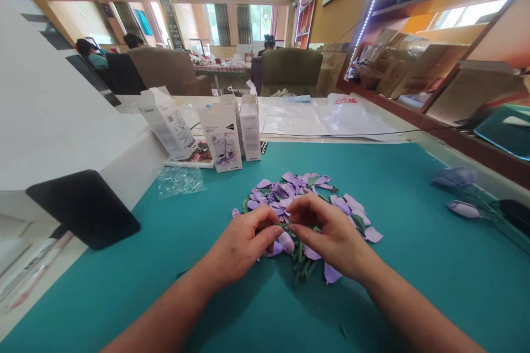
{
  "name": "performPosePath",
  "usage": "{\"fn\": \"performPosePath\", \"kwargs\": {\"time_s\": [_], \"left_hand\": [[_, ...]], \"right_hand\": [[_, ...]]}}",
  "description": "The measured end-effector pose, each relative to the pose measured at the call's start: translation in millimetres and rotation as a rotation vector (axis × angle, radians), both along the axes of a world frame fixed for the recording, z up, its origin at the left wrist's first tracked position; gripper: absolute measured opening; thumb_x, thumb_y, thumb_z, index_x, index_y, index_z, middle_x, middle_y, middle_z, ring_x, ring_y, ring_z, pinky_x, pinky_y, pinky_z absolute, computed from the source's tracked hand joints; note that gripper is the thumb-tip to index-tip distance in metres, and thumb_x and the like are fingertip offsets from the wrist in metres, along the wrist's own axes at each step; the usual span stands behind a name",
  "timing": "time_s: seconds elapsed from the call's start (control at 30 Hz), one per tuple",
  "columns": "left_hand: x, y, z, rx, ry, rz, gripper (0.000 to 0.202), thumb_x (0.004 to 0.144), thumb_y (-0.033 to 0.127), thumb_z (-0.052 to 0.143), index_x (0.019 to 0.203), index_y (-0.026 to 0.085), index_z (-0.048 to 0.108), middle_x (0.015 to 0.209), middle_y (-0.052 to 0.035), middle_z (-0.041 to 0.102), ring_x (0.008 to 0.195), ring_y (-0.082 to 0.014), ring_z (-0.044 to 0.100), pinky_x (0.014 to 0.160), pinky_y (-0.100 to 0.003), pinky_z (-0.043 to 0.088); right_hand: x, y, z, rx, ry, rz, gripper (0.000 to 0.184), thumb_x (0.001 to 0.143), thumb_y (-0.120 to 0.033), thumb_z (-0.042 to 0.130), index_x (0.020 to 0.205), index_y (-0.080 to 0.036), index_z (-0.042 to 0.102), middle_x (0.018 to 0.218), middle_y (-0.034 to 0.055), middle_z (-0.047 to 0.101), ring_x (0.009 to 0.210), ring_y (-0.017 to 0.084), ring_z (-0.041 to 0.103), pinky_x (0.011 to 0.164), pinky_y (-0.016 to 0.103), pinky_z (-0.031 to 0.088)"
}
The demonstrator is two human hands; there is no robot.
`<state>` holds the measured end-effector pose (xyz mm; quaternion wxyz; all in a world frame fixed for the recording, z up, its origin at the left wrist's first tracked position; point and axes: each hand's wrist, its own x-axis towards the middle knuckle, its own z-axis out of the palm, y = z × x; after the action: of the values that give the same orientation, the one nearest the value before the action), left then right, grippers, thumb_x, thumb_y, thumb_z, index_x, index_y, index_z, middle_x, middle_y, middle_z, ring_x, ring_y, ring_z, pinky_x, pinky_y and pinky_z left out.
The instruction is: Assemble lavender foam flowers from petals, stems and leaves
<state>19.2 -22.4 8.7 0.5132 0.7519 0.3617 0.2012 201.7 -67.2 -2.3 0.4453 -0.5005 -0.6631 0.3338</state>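
My left hand (pixel 247 241) and my right hand (pixel 334 236) meet fingertip to fingertip in the middle of the green mat. Between them is a thin green piece (pixel 285 225), pinched by the left thumb and fingers, with its other end at the right thumb and fingertips. Its exact shape is mostly hidden. Below and behind both hands lies a loose heap of purple petal pieces (pixel 290 187) mixed with green leaf parts. Several short green stem pieces (pixel 304 267) stick out of the heap towards me. A pale petal (pixel 373 234) lies at its right edge.
Behind the heap, white printed boxes (pixel 221 140) stand beside a clear plastic bag (pixel 181 181). A black tablet-like panel (pixel 85 207) stands at left. Purple flowers on stems (pixel 464 208) lie at far right. White plastic sheets (pixel 314 116) cover the back; people sit beyond.
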Motion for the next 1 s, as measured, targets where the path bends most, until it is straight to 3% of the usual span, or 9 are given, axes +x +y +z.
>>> {"fn": "performPosePath", "kwargs": {"time_s": [0.23,0.47,0.7,0.87,1.0], "left_hand": [[2,-3,1.4,0.060,0.067,-0.051,0.014,0.086,0.030,0.047,0.080,0.019,0.054,0.065,0.0032,0.055,0.061,-0.0123,0.050,0.058,-0.023,0.040],[9,-16,-9.6,0.273,0.202,-0.085,0.011,0.089,0.028,0.048,0.085,0.020,0.056,0.071,0.0022,0.060,0.064,-0.0136,0.053,0.058,-0.023,0.035],[14,-22,-20.1,0.557,0.423,-0.122,0.018,0.095,0.030,0.042,0.098,0.018,0.055,0.083,-0.0048,0.068,0.074,-0.0219,0.064,0.059,-0.028,0.039],[14,-22,-27.1,0.681,0.389,-0.111,0.024,0.098,0.027,0.033,0.103,0.019,0.055,0.089,-0.0052,0.070,0.079,-0.0204,0.066,0.064,-0.028,0.044],[13,-21,-29.1,0.726,0.355,-0.106,0.020,0.097,0.028,0.039,0.097,0.019,0.057,0.085,-0.0030,0.070,0.076,-0.0178,0.065,0.063,-0.026,0.045]], "right_hand": [[0,0,3.8,-0.051,-0.006,0.052,0.011,0.078,-0.019,0.059,0.089,-0.022,0.058,0.075,-0.0006,0.061,0.067,0.013,0.057,0.059,0.025,0.046],[11,-11,-10.9,-0.249,0.162,0.066,0.010,0.074,-0.021,0.065,0.083,-0.021,0.062,0.071,-0.0017,0.062,0.065,0.012,0.056,0.057,0.024,0.046],[9,-15,-20.8,-0.388,0.326,0.001,0.025,0.070,-0.036,0.074,0.086,-0.020,0.063,0.074,0.0000,0.063,0.069,0.013,0.059,0.064,0.026,0.050],[6,-12,-26.8,-0.446,0.435,0.002,0.035,0.068,-0.044,0.077,0.089,-0.020,0.062,0.073,-0.0001,0.063,0.069,0.014,0.061,0.066,0.028,0.051],[5,-11,-33.2,-0.479,0.517,-0.013,0.042,0.064,-0.044,0.080,0.092,-0.020,0.061,0.071,-0.0010,0.064,0.065,0.012,0.061,0.064,0.027,0.051]]}}
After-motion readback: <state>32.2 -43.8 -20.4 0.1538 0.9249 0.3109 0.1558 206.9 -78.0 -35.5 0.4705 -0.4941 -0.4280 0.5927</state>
